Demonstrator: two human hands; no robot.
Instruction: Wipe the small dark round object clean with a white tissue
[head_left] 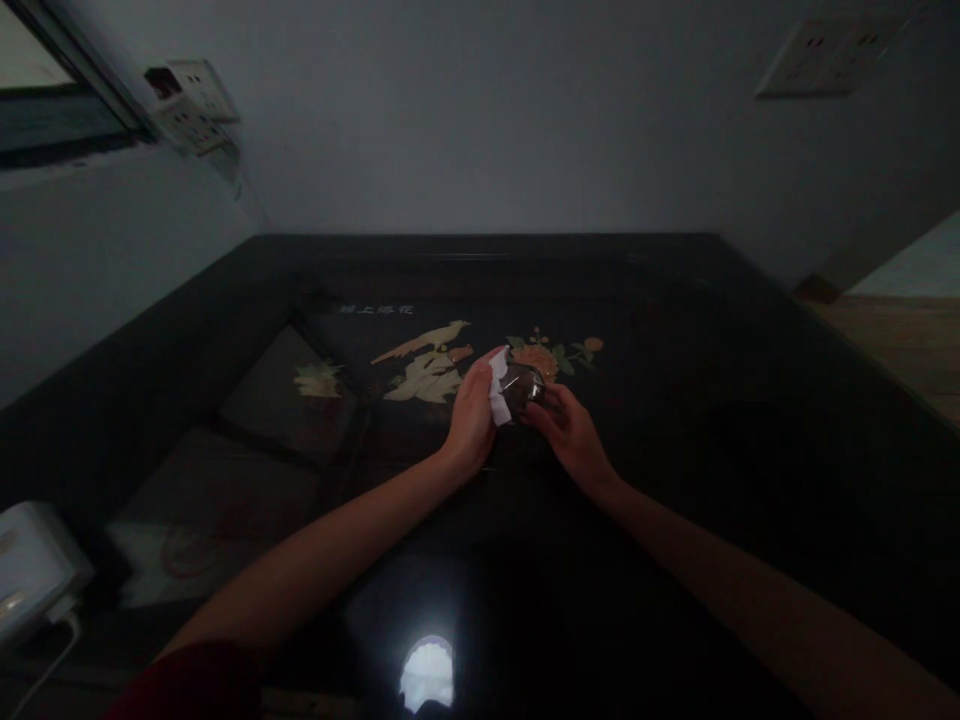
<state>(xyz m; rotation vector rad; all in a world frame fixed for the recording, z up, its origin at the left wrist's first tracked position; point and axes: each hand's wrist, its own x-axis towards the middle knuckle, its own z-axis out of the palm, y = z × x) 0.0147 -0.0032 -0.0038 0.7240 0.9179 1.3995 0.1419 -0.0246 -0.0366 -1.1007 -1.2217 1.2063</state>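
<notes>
Glossy object (pixel 523 387), dark and rounded, sits between the two hands over the middle of the black table (pixel 660 300), just in front of the painted flower (pixel 534 358). Its long axis seems to run roughly left to right, one rounded, shiny end toward the right hand (pixel 566 420), the other running under the white tissue (pixel 499 392). Which end is its front cannot be told.

The left hand (pixel 472 408) is closed on the tissue, pressing it to the object's left side; its fingertips are hidden. The right hand pinches the near right edge, thumb in front and fingers curled at the side, their tips partly out of sight.

Dim light and glare blur the object's outline, and its underside is hidden, so whether it touches the table is unclear. At lower left, a white device (pixel 37 560) with a cable is cut off by the picture's edge.
</notes>
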